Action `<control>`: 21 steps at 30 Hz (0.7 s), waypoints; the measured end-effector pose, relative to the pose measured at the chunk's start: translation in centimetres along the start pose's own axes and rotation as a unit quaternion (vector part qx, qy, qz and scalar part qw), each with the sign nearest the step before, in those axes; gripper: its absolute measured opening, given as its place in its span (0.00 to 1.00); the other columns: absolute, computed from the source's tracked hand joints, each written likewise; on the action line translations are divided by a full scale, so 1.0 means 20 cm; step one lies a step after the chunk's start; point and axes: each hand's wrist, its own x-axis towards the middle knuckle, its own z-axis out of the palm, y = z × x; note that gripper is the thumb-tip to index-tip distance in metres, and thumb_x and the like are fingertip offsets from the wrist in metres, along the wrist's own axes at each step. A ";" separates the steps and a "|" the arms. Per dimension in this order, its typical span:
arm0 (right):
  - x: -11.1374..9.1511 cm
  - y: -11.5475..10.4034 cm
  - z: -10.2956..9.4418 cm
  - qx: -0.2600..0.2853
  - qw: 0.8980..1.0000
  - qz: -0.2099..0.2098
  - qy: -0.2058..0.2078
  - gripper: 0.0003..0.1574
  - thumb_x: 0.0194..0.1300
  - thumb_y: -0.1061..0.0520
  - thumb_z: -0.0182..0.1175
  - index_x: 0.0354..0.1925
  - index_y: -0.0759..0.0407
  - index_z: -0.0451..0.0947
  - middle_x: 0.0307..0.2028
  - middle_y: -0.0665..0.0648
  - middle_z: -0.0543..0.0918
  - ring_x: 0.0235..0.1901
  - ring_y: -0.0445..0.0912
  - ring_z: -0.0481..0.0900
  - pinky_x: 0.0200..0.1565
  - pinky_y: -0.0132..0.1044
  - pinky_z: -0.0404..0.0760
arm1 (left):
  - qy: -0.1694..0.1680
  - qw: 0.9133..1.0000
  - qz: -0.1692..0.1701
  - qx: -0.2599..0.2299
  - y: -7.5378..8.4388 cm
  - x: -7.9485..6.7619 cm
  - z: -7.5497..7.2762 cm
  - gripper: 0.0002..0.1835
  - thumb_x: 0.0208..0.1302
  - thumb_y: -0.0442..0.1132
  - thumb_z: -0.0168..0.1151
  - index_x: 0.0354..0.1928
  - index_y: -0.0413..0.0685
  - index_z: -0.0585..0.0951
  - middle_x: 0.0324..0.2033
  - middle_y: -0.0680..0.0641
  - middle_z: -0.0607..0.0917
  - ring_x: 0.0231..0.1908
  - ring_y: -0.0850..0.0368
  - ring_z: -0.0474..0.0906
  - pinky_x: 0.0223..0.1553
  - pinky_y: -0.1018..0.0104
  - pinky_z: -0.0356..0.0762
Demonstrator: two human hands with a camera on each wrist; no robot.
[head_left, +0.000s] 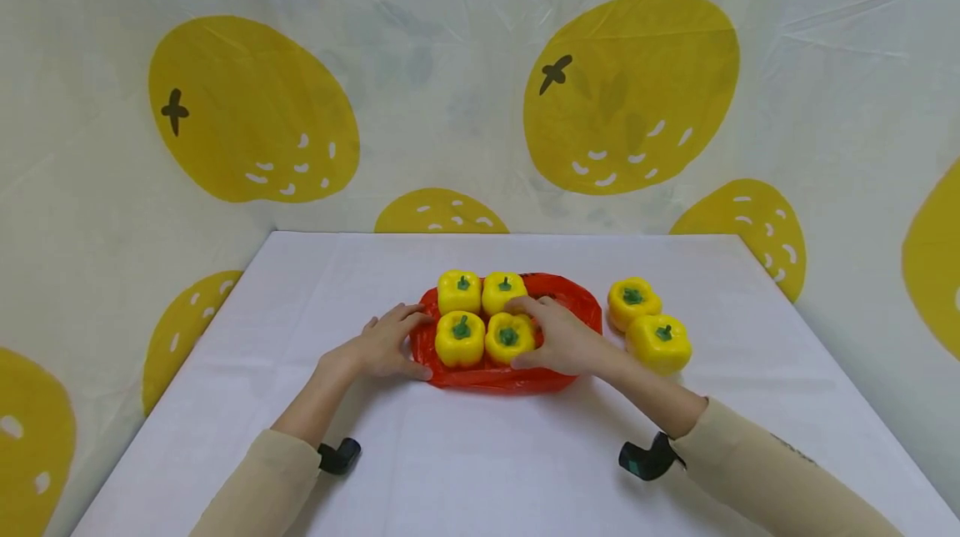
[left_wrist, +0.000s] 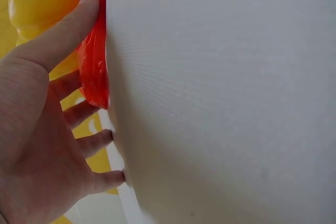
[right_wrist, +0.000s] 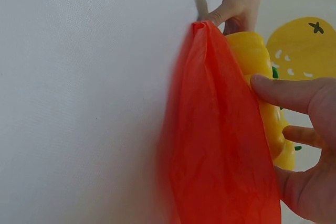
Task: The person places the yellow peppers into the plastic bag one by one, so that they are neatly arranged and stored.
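Note:
Several yellow bell peppers point(head_left: 459, 340) with green stems stand in two rows on a spread-out red plastic bag point(head_left: 495, 378). My right hand point(head_left: 558, 341) holds the front right bell pepper point(head_left: 508, 340), thumb at its near side and a finger at its far side. The right wrist view shows the thumb point(right_wrist: 270, 88) against yellow pepper skin, behind the bag's raised red edge point(right_wrist: 220, 129). My left hand point(head_left: 386, 343) rests at the bag's left end with spread fingers. In the left wrist view its thumb point(left_wrist: 73, 27) touches the red plastic and some fingertips meet the table.
Two more yellow bell peppers point(head_left: 658, 343) stand on the white table point(head_left: 480, 462) right of the bag, close to my right forearm. Behind the table hangs a pale cloth point(head_left: 450, 103) printed with large yellow fruit. Black wrist cameras point(head_left: 341, 455) hang below both sleeves.

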 end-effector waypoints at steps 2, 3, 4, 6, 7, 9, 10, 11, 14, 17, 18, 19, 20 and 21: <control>0.00 0.01 0.00 0.002 1.000 -0.002 0.004 0.48 0.56 0.51 0.79 0.71 0.48 0.68 0.60 0.56 0.76 0.60 0.52 0.72 0.57 0.55 0.81 | 0.000 1.000 0.000 0.001 0.00 0.00 0.00 0.49 0.53 0.59 0.78 0.75 0.53 0.68 0.76 0.41 0.61 0.78 0.37 0.47 0.71 0.27 0.43; 0.00 0.01 0.00 0.002 1.000 -0.003 0.007 0.48 0.56 0.51 0.79 0.70 0.48 0.68 0.60 0.56 0.76 0.60 0.52 0.72 0.57 0.55 0.80 | 0.000 1.000 0.000 0.002 0.00 0.00 0.00 0.49 0.53 0.59 0.78 0.75 0.53 0.68 0.76 0.41 0.61 0.78 0.37 0.47 0.71 0.27 0.43; -0.01 0.01 0.00 0.001 1.000 -0.006 0.009 0.48 0.56 0.50 0.79 0.70 0.49 0.68 0.60 0.56 0.76 0.60 0.53 0.72 0.58 0.55 0.80 | 0.000 1.000 0.000 0.002 0.00 0.00 0.00 0.49 0.53 0.59 0.78 0.75 0.53 0.68 0.76 0.41 0.61 0.78 0.37 0.47 0.71 0.28 0.43; -0.01 0.02 -0.01 0.002 1.000 -0.010 0.012 0.48 0.56 0.49 0.79 0.70 0.50 0.68 0.61 0.56 0.76 0.61 0.53 0.73 0.58 0.54 0.80 | 0.000 1.000 -0.001 0.002 -0.01 0.00 0.00 0.49 0.53 0.59 0.78 0.75 0.53 0.68 0.76 0.41 0.61 0.78 0.37 0.46 0.71 0.28 0.43; -0.01 0.03 -0.01 0.004 1.000 -0.012 0.013 0.48 0.56 0.49 0.79 0.70 0.51 0.68 0.61 0.56 0.76 0.61 0.53 0.73 0.58 0.54 0.80 | 0.000 1.000 -0.002 0.002 -0.01 0.01 0.00 0.49 0.53 0.59 0.78 0.75 0.53 0.68 0.76 0.41 0.61 0.78 0.37 0.46 0.71 0.28 0.43; -0.02 0.04 -0.03 0.010 1.000 -0.014 0.013 0.48 0.56 0.48 0.79 0.69 0.52 0.68 0.61 0.56 0.77 0.62 0.54 0.74 0.57 0.53 0.81 | 0.000 1.000 -0.002 0.001 0.00 0.00 0.01 0.49 0.53 0.59 0.78 0.75 0.53 0.68 0.76 0.41 0.61 0.78 0.37 0.46 0.71 0.28 0.43; -0.03 0.04 -0.04 0.014 1.000 -0.015 0.012 0.48 0.56 0.48 0.79 0.70 0.53 0.68 0.61 0.57 0.77 0.62 0.55 0.74 0.57 0.52 0.81 | 0.000 1.000 -0.001 0.001 0.00 0.00 0.01 0.49 0.53 0.59 0.78 0.75 0.53 0.68 0.77 0.41 0.61 0.78 0.37 0.46 0.71 0.28 0.43; -0.03 0.05 -0.05 0.019 1.000 -0.013 0.010 0.49 0.56 0.48 0.79 0.70 0.53 0.67 0.62 0.58 0.77 0.62 0.55 0.74 0.56 0.52 0.82 | 0.000 1.000 -0.001 0.001 0.00 0.00 0.01 0.49 0.53 0.59 0.78 0.75 0.53 0.68 0.77 0.41 0.60 0.78 0.37 0.46 0.71 0.28 0.42; -0.05 0.06 -0.08 0.031 0.999 -0.008 0.005 0.50 0.56 0.49 0.79 0.70 0.55 0.66 0.62 0.60 0.77 0.61 0.57 0.75 0.54 0.51 0.83 | 0.002 1.000 0.000 0.002 0.00 0.00 0.00 0.48 0.53 0.58 0.78 0.75 0.53 0.68 0.77 0.41 0.60 0.78 0.37 0.46 0.71 0.27 0.42; -0.07 0.07 -0.11 0.039 0.999 -0.007 0.003 0.49 0.57 0.49 0.79 0.70 0.58 0.66 0.62 0.63 0.77 0.60 0.59 0.76 0.53 0.51 0.84 | 0.004 1.000 -0.001 0.002 0.01 -0.01 0.00 0.48 0.54 0.57 0.78 0.75 0.52 0.68 0.76 0.41 0.61 0.78 0.37 0.46 0.71 0.27 0.42; -0.07 0.07 -0.12 0.040 0.999 -0.005 0.004 0.48 0.57 0.49 0.79 0.69 0.58 0.67 0.62 0.63 0.77 0.60 0.59 0.76 0.52 0.51 0.84 | 0.005 1.000 -0.002 0.002 0.01 -0.01 0.00 0.48 0.54 0.57 0.78 0.74 0.52 0.68 0.76 0.40 0.61 0.77 0.36 0.47 0.71 0.27 0.42; -0.08 0.08 -0.13 0.043 0.999 -0.002 0.005 0.48 0.57 0.49 0.78 0.69 0.58 0.67 0.61 0.63 0.78 0.60 0.59 0.76 0.52 0.51 0.84 | 0.005 1.000 -0.002 0.000 0.01 -0.01 -0.01 0.48 0.54 0.57 0.78 0.74 0.52 0.68 0.76 0.40 0.61 0.77 0.36 0.47 0.71 0.26 0.42; -0.08 0.09 -0.14 0.048 0.999 0.003 0.006 0.47 0.57 0.49 0.78 0.69 0.59 0.68 0.61 0.63 0.78 0.60 0.59 0.76 0.52 0.51 0.85 | 0.005 1.000 -0.002 0.000 0.01 -0.01 -0.01 0.48 0.54 0.57 0.78 0.74 0.52 0.68 0.76 0.40 0.61 0.77 0.36 0.47 0.71 0.27 0.41; -0.09 0.09 -0.15 0.053 0.999 0.003 0.006 0.47 0.58 0.50 0.78 0.68 0.59 0.68 0.61 0.63 0.78 0.60 0.59 0.76 0.51 0.51 0.85 | 0.004 1.000 -0.003 -0.001 0.01 -0.01 -0.01 0.48 0.54 0.57 0.78 0.74 0.52 0.68 0.76 0.40 0.61 0.77 0.36 0.47 0.71 0.27 0.41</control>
